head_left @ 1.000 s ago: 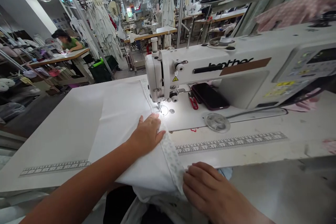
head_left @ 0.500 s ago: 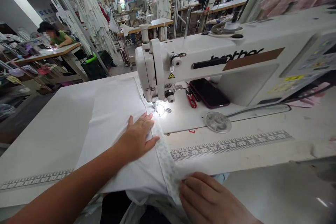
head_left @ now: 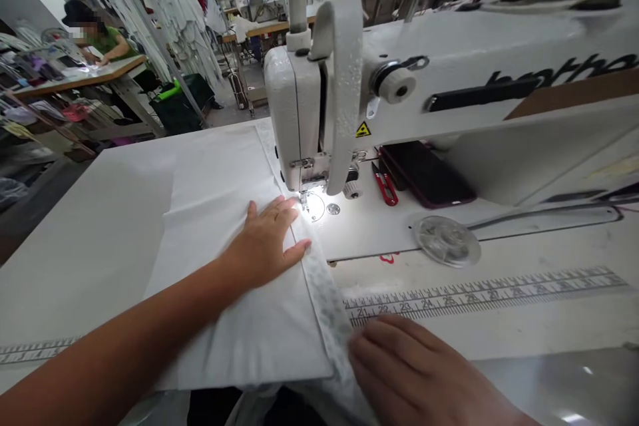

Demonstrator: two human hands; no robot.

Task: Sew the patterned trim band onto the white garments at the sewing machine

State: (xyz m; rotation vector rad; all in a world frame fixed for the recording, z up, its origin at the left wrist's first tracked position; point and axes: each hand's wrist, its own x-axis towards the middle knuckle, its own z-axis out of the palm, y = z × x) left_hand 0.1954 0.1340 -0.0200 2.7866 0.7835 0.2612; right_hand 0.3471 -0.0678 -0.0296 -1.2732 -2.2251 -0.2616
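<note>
My left hand (head_left: 267, 243) lies flat with fingers spread on a white fabric piece (head_left: 234, 346), its fingertips close to the lit presser foot (head_left: 303, 200) of a white sewing machine (head_left: 344, 93). Along the fabric's right side runs a pale strip with a faint leafy print (head_left: 319, 286), and its upper part passes by the foot. Nearer to me, my right hand (head_left: 419, 366) is closed at the edge of this printed strip, slightly blurred. Its fingertips are partly hidden.
Under the machine arm lie red thread snips (head_left: 384, 186) and a dark phone (head_left: 432, 176). A clear round disc (head_left: 446, 241) sits on the table above a printed ruler scale (head_left: 479, 296). At the far left a person in green (head_left: 107, 43) works at another table.
The view has moved closer, so the machine looks larger. The fabric near my lap lies flatter and straighter. My left hand stays beside the foot; my right hand remains at the strip.
</note>
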